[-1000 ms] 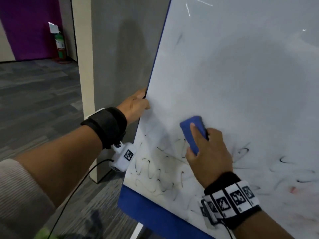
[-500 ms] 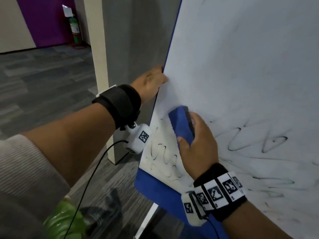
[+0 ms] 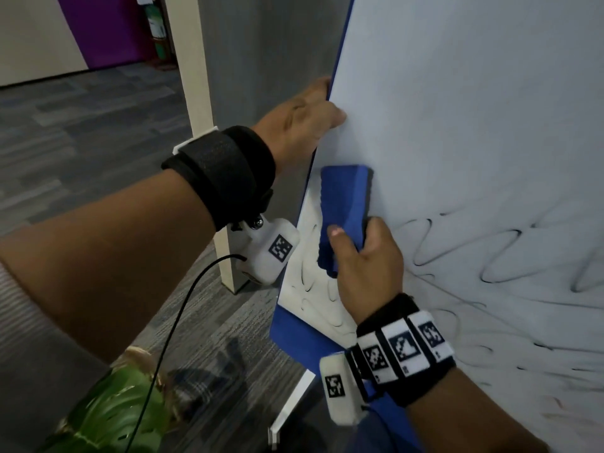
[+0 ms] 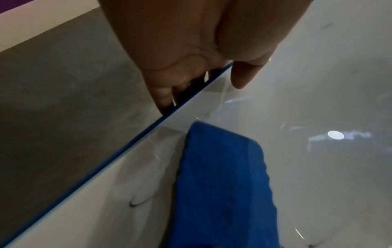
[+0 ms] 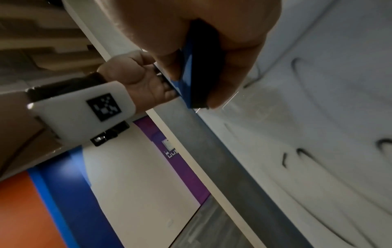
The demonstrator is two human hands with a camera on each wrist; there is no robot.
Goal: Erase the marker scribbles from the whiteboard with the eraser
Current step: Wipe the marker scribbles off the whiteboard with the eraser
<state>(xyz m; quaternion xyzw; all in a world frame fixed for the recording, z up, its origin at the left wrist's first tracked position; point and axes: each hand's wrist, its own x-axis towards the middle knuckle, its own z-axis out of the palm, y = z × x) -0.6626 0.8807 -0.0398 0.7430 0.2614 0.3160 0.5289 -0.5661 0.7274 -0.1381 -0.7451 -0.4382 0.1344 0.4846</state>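
The whiteboard (image 3: 474, 103) fills the right of the head view, tilted, with a blue edge. Black marker scribbles (image 3: 464, 253) run across its lower half, and fainter ones (image 3: 310, 286) sit near the lower left corner. My right hand (image 3: 362, 266) grips a blue eraser (image 3: 343, 210) and presses it flat to the board close to the left edge. My left hand (image 3: 307, 116) grips that left edge above the eraser, thumb on the front, fingers behind. In the left wrist view the eraser (image 4: 222, 184) lies just below the left hand (image 4: 203, 55). In the right wrist view my right hand (image 5: 203, 50) holds the eraser (image 5: 197, 70).
A grey partition panel (image 3: 261, 60) with a cream post (image 3: 199, 103) stands just behind the board's left edge. Grey carpet (image 3: 81, 125) stretches to the left. A blue ledge (image 3: 294, 338) runs along the board's bottom. A green leaf (image 3: 114, 410) shows at lower left.
My right hand has slid the eraser left and up, from the middle of the lower scribbles to beside the left edge. The left hand kept its hold on the board's edge.
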